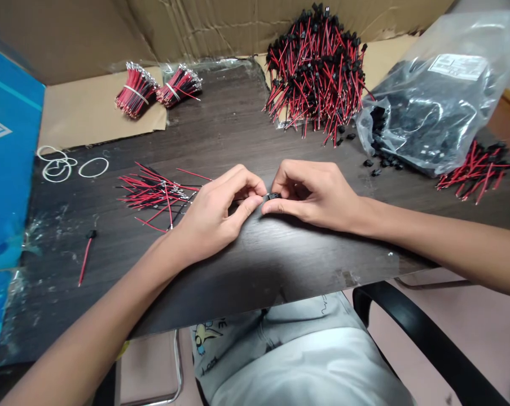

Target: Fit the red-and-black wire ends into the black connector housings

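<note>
Over the middle of the table, my left hand [221, 208] and my right hand [314, 194] meet fingertip to fingertip. A small black connector housing [273, 195] is pinched in my right thumb and fingers. The left thumb and forefinger close on a thin wire whose metal end points at the housing; most of the wire is hidden, and whether its tip is inside I cannot tell. Beside my left hand lies a loose spread of red and black wires [153, 192] with crimped metal ends.
Two banded wire bundles [136, 90] sit at the back left, near white rubber bands [93, 167]. One finished-looking wire with connector [86, 256] lies at left. A big pile of wired connectors [318, 73] and a plastic bag of black housings [428, 113] occupy the back right.
</note>
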`<state>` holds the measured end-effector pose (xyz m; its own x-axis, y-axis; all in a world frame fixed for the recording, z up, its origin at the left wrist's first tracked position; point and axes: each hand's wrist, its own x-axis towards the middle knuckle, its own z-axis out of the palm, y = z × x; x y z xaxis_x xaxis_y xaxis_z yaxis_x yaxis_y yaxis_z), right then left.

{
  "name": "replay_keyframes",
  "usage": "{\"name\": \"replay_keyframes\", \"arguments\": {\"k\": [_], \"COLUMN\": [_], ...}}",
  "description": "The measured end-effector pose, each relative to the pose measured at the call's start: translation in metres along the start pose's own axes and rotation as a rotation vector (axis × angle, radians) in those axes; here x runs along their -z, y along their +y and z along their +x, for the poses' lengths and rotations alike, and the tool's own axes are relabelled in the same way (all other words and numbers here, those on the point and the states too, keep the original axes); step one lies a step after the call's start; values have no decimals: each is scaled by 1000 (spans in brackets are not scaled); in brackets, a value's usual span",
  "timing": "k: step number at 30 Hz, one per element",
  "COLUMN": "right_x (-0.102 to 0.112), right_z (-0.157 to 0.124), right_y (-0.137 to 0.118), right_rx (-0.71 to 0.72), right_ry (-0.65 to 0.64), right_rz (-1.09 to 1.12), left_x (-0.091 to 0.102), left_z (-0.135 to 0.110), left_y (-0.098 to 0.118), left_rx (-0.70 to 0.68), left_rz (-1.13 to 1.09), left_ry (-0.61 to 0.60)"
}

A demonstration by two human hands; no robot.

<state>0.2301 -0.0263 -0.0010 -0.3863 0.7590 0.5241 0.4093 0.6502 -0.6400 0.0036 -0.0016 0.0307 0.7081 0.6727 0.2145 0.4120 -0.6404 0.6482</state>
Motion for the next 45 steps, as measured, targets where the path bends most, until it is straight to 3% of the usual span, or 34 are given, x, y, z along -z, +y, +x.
{"name": "replay_keyframes", "arguments": {"k": [13, 29, 40, 45], "right_x": [1, 1, 8, 8], "right_z": [1, -1, -3, -3], "right_y": [0, 1, -7, -10], "right_rx": [3, 72, 190, 264], "right_ry": [27, -17, -183, -116], "right_rz": [16, -88, -491, -557], "left_x": [-2, -5, -3, -10], "left_z": [1, 0, 0, -1], "left_y": [-2, -7, -5, -7], "left_rx": [4, -120, -132, -70], "left_rz": [-30, -50, -21, -107], "left_ry": [-6, 35, 25, 119]}}
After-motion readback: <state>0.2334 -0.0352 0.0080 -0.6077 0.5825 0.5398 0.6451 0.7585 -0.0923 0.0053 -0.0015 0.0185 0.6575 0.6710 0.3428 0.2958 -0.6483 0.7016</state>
